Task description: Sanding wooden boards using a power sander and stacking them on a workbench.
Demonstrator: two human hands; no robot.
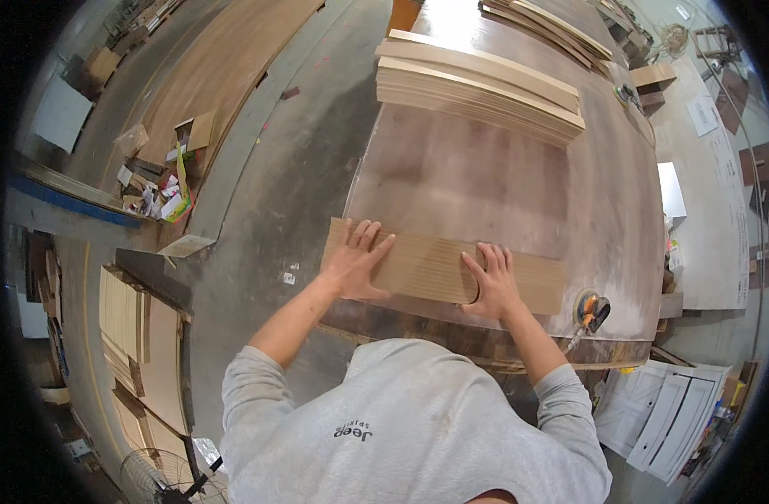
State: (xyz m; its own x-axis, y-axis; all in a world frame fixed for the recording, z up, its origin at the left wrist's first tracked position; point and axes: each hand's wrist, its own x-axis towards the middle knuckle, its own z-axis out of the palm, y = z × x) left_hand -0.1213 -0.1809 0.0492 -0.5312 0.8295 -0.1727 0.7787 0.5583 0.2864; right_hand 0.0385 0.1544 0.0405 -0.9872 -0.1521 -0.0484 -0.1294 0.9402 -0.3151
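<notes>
A row of thin wooden strips (418, 267) lies close together across the near end of the workbench, their lines running lengthwise. On the left part of the row rests my left hand (355, 265), fingers stretched forward and thumb apart. My right hand (494, 284) lies over the strips further right, its fingers spread, the thumb pointing left. Both palms are near the row's front edge, and neither hand is wrapped round a strip. To the right of the strips, an orange and black sander (592, 309) stands on the bench with its hose attached.
The large wooden workbench (460, 181) carries a stack of pale strips (477, 92) further back and more boards (557, 29) at its far end. A second sander (626, 94) is at the far right. On the left are a box of scraps (170, 181) and a fan (170, 475).
</notes>
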